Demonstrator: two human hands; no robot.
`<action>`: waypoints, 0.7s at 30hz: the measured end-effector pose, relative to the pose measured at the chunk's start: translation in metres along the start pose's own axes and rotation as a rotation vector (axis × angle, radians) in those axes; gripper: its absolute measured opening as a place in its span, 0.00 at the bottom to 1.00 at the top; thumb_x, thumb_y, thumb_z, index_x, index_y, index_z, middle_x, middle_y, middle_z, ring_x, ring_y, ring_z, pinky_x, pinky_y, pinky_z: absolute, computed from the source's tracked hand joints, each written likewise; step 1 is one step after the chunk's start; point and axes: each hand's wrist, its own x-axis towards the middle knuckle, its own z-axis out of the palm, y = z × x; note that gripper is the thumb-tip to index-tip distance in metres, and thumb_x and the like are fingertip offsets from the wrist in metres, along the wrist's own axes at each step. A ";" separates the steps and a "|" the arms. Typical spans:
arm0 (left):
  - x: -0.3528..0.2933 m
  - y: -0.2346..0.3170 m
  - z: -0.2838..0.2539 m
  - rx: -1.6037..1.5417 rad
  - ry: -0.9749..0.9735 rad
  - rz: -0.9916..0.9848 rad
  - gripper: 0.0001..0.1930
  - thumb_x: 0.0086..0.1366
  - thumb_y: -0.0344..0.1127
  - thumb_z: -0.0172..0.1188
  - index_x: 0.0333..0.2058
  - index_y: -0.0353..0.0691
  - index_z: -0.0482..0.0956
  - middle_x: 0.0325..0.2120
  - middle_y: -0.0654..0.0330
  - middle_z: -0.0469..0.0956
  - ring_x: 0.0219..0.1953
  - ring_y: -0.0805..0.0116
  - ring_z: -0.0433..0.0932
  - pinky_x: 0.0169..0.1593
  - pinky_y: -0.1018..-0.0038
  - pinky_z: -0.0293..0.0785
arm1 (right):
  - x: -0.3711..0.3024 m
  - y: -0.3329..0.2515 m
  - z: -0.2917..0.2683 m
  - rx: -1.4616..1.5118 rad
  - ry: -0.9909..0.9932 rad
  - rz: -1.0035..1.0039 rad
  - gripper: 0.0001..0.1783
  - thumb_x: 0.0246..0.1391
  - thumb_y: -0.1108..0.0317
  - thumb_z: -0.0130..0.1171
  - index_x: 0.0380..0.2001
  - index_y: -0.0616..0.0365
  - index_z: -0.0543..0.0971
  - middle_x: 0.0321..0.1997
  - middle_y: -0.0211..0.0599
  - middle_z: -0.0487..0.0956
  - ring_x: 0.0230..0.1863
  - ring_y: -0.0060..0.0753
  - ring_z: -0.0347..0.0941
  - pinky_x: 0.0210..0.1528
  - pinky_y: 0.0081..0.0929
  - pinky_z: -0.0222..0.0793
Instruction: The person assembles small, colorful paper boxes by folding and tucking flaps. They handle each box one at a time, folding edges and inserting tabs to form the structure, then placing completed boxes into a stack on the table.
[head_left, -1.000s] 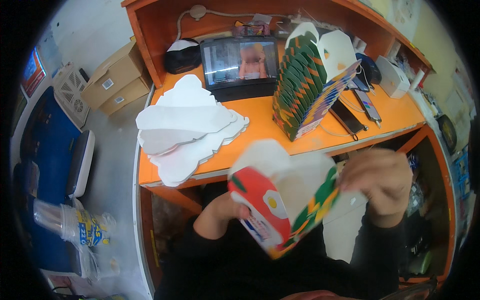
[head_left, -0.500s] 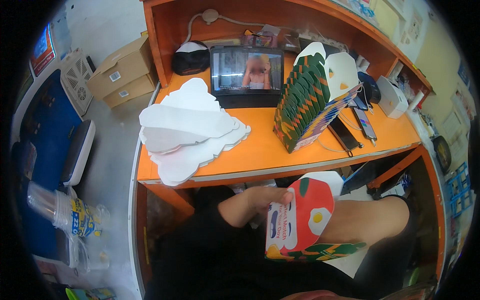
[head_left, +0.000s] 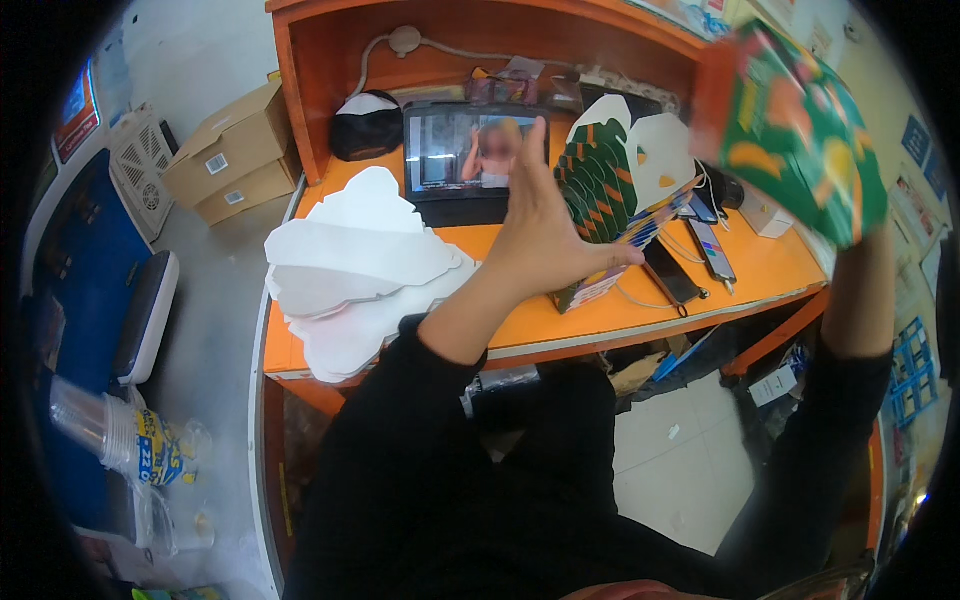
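Observation:
My left hand point(head_left: 545, 220) reaches over the desk with its fingers stretched up and its thumb out to the right. It is beside a leaning stack of nested green-and-orange food boxes point(head_left: 597, 180); whether it touches them I cannot tell. High on the right, my right hand point(head_left: 866, 262) holds up another green printed cardboard food box point(head_left: 800, 130), which is blurred by motion. That box hides the fingers of my right hand. Left of my left arm lies a pile of flat white box blanks point(head_left: 350, 265).
A tablet point(head_left: 460, 150) playing a video stands at the back of the orange desk point(head_left: 500, 338), beside a black-and-white cap point(head_left: 366, 125). Phones point(head_left: 710, 250) and cables lie on the right. Brown cartons point(head_left: 230, 150) and bagged plastic cups point(head_left: 130, 435) are at the left.
The box has risen from my lap to the upper right in my right hand. My left hand has let go of it and moved up beside the stack.

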 end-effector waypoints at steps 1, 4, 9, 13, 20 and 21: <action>0.002 0.000 -0.003 0.067 -0.050 -0.075 0.76 0.34 0.55 0.82 0.67 0.34 0.29 0.64 0.35 0.46 0.69 0.36 0.46 0.70 0.51 0.47 | 0.021 0.014 0.004 -0.007 -0.017 0.038 0.18 0.44 0.71 0.63 0.42 0.60 0.82 0.40 0.43 0.83 0.38 0.40 0.81 0.39 0.33 0.77; 0.008 -0.011 0.013 -0.289 -0.112 -0.130 0.74 0.36 0.52 0.81 0.67 0.38 0.27 0.65 0.33 0.43 0.69 0.39 0.48 0.71 0.54 0.49 | 0.050 0.042 0.008 -0.074 -0.161 0.213 0.18 0.44 0.70 0.64 0.42 0.60 0.82 0.40 0.44 0.83 0.38 0.40 0.81 0.39 0.33 0.77; 0.005 -0.006 0.018 -0.096 -0.024 -0.039 0.66 0.40 0.46 0.78 0.67 0.35 0.36 0.60 0.37 0.51 0.66 0.39 0.52 0.68 0.53 0.52 | 0.070 0.058 0.018 -0.120 -0.334 0.335 0.17 0.44 0.69 0.64 0.41 0.60 0.83 0.40 0.44 0.83 0.38 0.40 0.81 0.39 0.33 0.77; 0.007 -0.006 0.018 -0.026 -0.044 -0.021 0.63 0.41 0.46 0.78 0.66 0.35 0.40 0.56 0.40 0.55 0.63 0.40 0.56 0.65 0.52 0.55 | 0.088 0.058 0.023 -0.185 -0.432 0.372 0.17 0.44 0.67 0.64 0.41 0.59 0.83 0.40 0.44 0.83 0.38 0.39 0.81 0.39 0.33 0.76; 0.008 -0.005 0.015 -0.014 -0.050 0.004 0.61 0.40 0.47 0.78 0.64 0.36 0.42 0.55 0.41 0.56 0.60 0.42 0.58 0.64 0.50 0.56 | 0.108 0.060 0.047 -0.326 -0.600 0.431 0.17 0.44 0.66 0.65 0.40 0.59 0.84 0.40 0.45 0.84 0.38 0.38 0.81 0.40 0.32 0.76; 0.009 -0.003 0.015 -0.010 -0.056 0.012 0.61 0.40 0.47 0.78 0.64 0.36 0.43 0.55 0.41 0.57 0.60 0.42 0.58 0.64 0.51 0.57 | 0.110 0.059 0.054 -0.360 -0.628 0.430 0.17 0.44 0.65 0.65 0.40 0.59 0.84 0.40 0.45 0.84 0.38 0.38 0.81 0.40 0.32 0.76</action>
